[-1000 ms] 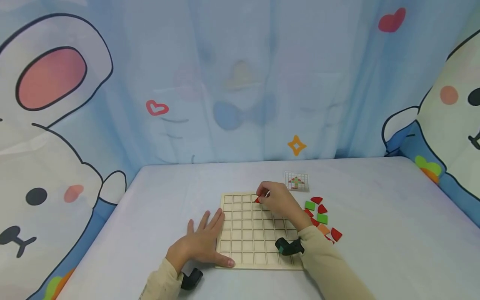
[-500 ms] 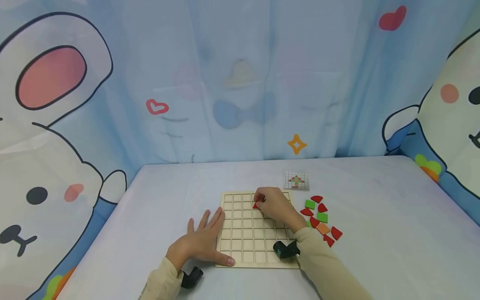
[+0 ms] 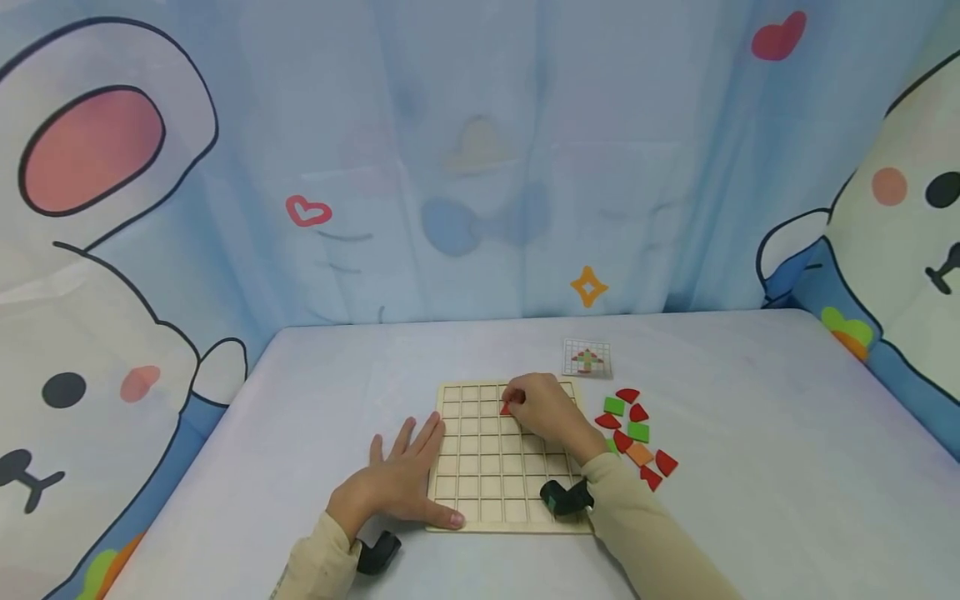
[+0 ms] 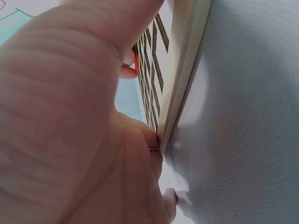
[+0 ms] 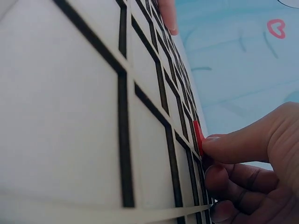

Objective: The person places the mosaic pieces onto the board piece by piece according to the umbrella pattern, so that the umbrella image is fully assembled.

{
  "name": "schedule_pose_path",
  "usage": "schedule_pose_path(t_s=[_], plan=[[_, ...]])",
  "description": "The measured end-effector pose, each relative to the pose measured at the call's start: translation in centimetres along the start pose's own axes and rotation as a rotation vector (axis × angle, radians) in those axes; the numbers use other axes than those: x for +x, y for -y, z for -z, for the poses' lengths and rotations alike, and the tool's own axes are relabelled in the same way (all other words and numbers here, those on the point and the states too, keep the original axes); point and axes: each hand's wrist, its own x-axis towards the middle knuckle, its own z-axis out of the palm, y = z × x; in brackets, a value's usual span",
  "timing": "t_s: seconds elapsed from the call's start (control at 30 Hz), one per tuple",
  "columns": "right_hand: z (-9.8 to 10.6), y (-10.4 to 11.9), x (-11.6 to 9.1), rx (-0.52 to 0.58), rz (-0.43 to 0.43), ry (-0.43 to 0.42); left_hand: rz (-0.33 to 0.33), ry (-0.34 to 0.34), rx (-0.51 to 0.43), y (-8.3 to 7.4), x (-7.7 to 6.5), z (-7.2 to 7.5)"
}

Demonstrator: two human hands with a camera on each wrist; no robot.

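A pale wooden grid board (image 3: 483,488) lies flat on the white-covered table. My left hand (image 3: 397,487) rests at its left side with the fingers spread, the thumb on the near left corner and the fingertips at the left edge. Over the far part of the board, my right hand (image 3: 543,408) pinches a small red piece (image 3: 506,409) with curled fingers. In the right wrist view the thumb presses on that red piece (image 5: 199,137), which is at the grid's surface. The fingers partly hide its shape.
Right of the board lie several loose pieces: red ones with a curved edge (image 3: 666,462), green squares (image 3: 638,432) and an orange square (image 3: 640,454). A small card (image 3: 587,358) with a printed coloured pattern lies behind the board. A curtain (image 3: 480,275) hangs beyond the table.
My right hand has come slightly nearer and to the left, bringing the red piece down to the grid. Its sleeve has uncovered more of the loose pieces. The left hand stays put.
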Motion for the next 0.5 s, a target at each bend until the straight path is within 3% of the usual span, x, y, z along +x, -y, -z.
schedule_pose_path(t_s=[0.27,0.5], plan=[[0.7,0.3,-0.3,0.002,-0.012,0.036,0.033,0.005,0.020,-0.9,-0.4,0.4],[4.1,0.2,-1.4,0.068,-0.026,0.066,0.037,0.009,0.000,-0.9,-0.5,0.5]])
